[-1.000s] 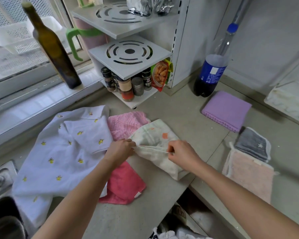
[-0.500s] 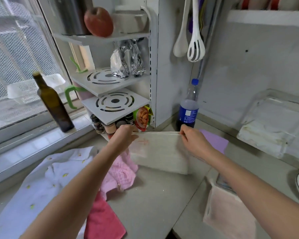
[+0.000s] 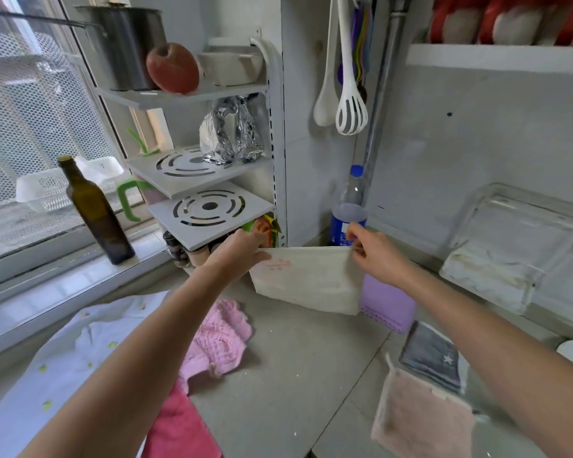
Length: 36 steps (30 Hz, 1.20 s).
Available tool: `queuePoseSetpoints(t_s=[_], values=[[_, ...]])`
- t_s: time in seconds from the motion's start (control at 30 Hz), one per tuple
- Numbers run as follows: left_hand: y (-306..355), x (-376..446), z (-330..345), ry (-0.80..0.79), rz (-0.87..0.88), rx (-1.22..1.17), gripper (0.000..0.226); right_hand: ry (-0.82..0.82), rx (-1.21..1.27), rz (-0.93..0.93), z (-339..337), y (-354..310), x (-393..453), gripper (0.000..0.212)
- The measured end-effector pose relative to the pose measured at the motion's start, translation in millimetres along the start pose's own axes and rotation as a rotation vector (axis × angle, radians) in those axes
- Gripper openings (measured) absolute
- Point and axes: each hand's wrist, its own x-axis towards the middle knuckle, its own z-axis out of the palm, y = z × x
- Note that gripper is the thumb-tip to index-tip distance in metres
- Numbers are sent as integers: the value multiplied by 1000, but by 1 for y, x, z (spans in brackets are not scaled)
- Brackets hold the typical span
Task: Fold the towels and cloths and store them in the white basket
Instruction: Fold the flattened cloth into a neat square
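Since a second ago you've lifted the cream cloth [image 3: 306, 279] off the counter [image 3: 288, 375]; it was lying flat by the pink towel, and now it hangs in the air in front of the rack [image 3: 212, 206] at the back of the counter, folded over with the fold along the top. Compared with half a second back it's barely shifted, just a touch higher.

Your left hand [image 3: 237, 256] has its grip pinching the top left corner, and your right hand [image 3: 376, 251] is pinching the top right corner, thumb and fingers pressed together on the edge. The cloth is stretched flat between them, bottom edge clear of the counter.

Behind it there's a purple cloth [image 3: 389, 305] lying near the back, partly hidden. The pink towel [image 3: 224, 338] sits bunched up mid-counter, with a red towel [image 3: 179, 428] at the front edge and a white cloth [image 3: 63, 375] spread towards the left. On the right are a grey cloth [image 3: 432, 358] and a peach towel [image 3: 420, 421], the grey one overlapping the peach one's far edge.
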Motion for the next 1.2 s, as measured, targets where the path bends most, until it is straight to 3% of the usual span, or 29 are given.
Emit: queuePoseSetpoints(t_s=[0.07, 0.13, 0.33, 0.53, 0.63, 0.73, 0.8, 0.9, 1.0, 1.1, 1.17, 1.2], values=[[0, -1, 1, -22, 43, -13, 23, -70, -5, -25, 1, 6, -1, 18], [4, -3, 1, -36, 86, -25, 25, -129, -65, -34, 2, 10, -1, 1], [14, -6, 26, -125, -33, 50, 25, -240, -72, 71, 23, 14, -4, 15], [11, 11, 28, 105, -113, -43, 10, 77, -72, 107, 39, 11, 15, 7], [3, 5, 19, 287, 38, -22, 10, 299, -142, 9, 36, 3, 7, 2], [-7, -21, 31, 378, 218, 55, 14, 345, -258, -158, 49, -2, -21, 14], [-17, -48, 58, 277, 247, 91, 22, 268, -337, -259, 72, -2, -49, 24], [-26, -93, 112, 35, 229, 97, 8, 28, -413, -355, 119, 4, -90, 37], [-23, -128, 154, -266, 66, 87, 9, -252, -405, -324, 164, 13, -123, 41], [-26, -146, 176, -452, -11, 76, 16, -472, -326, -324, 190, 14, -145, 27], [-27, -149, 175, -479, -14, 95, 22, -630, -256, -308, 193, 9, -152, 3], [-27, -150, 174, -467, -7, 105, 25, -701, -236, -306, 191, 6, -152, 7]])
